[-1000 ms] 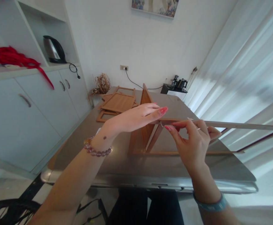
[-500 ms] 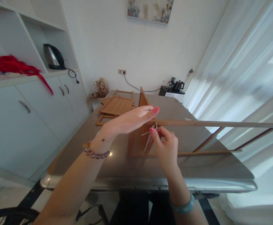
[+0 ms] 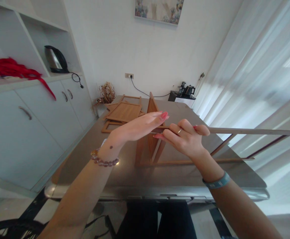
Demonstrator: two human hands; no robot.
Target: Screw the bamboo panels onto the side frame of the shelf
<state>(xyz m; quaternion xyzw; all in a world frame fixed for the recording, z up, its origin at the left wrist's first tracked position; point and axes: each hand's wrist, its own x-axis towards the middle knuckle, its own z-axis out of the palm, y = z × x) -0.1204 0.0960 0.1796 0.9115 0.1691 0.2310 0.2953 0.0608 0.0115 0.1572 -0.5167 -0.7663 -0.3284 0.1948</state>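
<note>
My left hand stretches over the near end of a standing wooden frame. Its fingers are straight and its thumb lies along them. The hand seems to rest on the wood, though the contact underneath is hidden. My right hand is closed beside the frame's upper rail, its fingers bent over the wood. A thin metal hex key shows just above its thumb, pointing left; the rest is hidden by the hand. Below my hands, a slanted wooden panel joins the lower rail.
Flat slatted wooden panels lie stacked at the table's back left, near dried plants. The grey table has a rounded metal front edge. White cabinets stand left, and a white curtain hangs right.
My right hand has shifted slightly right and turned, its fingers now over the upper rail. The bolt head seen before is now covered. My left hand has stayed nearly still.
</note>
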